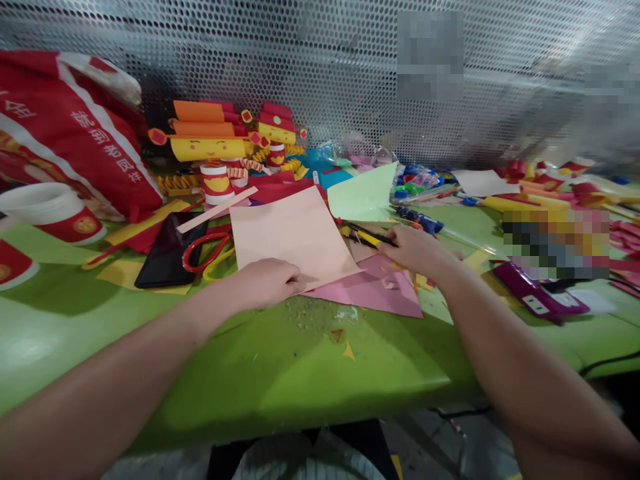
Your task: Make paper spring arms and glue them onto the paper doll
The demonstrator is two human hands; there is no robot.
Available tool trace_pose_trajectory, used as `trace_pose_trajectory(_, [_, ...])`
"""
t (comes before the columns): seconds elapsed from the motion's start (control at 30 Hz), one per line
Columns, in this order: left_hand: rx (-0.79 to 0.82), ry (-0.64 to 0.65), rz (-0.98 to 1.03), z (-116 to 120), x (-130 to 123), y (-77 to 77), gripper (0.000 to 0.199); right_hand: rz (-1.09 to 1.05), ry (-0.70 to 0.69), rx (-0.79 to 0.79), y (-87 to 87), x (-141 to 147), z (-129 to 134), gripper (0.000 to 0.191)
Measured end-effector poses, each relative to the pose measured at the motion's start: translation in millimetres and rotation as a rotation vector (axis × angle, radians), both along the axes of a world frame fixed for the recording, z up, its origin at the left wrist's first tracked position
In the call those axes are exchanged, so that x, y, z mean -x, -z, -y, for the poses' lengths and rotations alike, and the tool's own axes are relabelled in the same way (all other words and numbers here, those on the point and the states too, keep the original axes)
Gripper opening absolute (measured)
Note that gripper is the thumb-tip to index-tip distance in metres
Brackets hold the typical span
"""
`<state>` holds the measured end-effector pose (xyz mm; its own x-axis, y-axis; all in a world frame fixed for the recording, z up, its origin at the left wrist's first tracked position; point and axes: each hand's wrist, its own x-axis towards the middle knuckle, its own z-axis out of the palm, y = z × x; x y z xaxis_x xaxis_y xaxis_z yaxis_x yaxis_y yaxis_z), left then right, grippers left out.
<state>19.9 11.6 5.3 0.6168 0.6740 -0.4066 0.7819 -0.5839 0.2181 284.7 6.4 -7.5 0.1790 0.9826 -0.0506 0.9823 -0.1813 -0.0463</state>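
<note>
Coloured sheets, scissors and paper figures show a craft workspace.

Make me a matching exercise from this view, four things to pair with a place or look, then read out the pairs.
Column one
1. Left hand
2. Right hand
3. Large bag
4. Tabletop

Column two
A. Green
B. At a slim black-and-yellow tool
C. At the near edge of a peach sheet
D. Red with white lettering

Pairs: 1-C, 2-B, 3-D, 4-A
</note>
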Motion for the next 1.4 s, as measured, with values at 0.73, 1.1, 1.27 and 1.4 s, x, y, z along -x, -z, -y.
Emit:
trace_pose_trajectory(0.73, [0.089,0.012,0.101,-2.5,2.3,-1.5,0.03,-0.284,-0.801,0.029,12.2,50.1,20.3,0.016])
trace_pose_trajectory(1.1, [0.011,-0.078,-0.033,-1.9,4.7,-5.9,0.037,-0.224,-0.622,0.019,21.3,52.5,16.1,0.022])
trace_pose_trajectory(1.27, [-0.021,-0.068,-0.082,-2.4,4.3,-4.6,0.04,-0.206,-0.546,0.027,18.9,53.7,16.5,0.024])
trace_pose_trajectory(1.4, [0.013,-0.068,-0.068,-1.6,4.9,-7.1,0.041,-0.178,-0.531,0.036,16.3,54.9,16.8,0.024])
